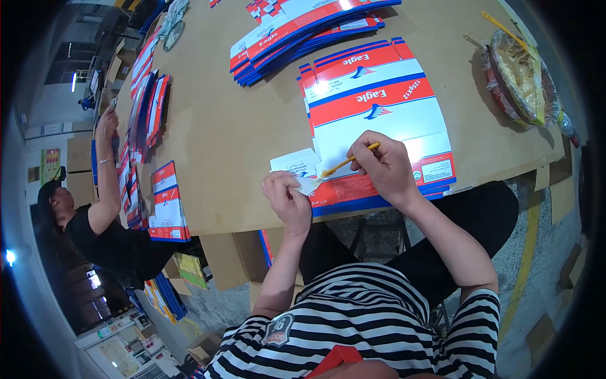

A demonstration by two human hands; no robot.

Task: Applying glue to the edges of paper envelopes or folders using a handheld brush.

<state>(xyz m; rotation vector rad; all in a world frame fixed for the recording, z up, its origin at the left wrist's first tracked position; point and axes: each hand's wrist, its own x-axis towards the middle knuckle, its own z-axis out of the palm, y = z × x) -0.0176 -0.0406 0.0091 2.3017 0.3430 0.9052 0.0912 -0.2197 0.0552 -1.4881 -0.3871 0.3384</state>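
A flat carton blank (404, 136) in white, red and blue lies on top of others at the table's near edge. Over its lower left corner my left hand (287, 201) is closed, pinching a small white paper label (308, 185) between thumb and fingers. My right hand (384, 169) grips a thin yellow brush (341, 167) like a pen. The brush's tip touches or nearly touches the label; pale paste shows there. Printed white labels (294, 160) lie beside the blank's left edge, partly hidden by my left hand.
A plastic-lined bowl (524, 85) of pale yellow paste stands at the right, a yellow stick across its rim. Stacked flat cartons (303, 41) lie at the far side. More cartons (167, 205) line the left edge, where another person (107, 221) stands with an arm raised.
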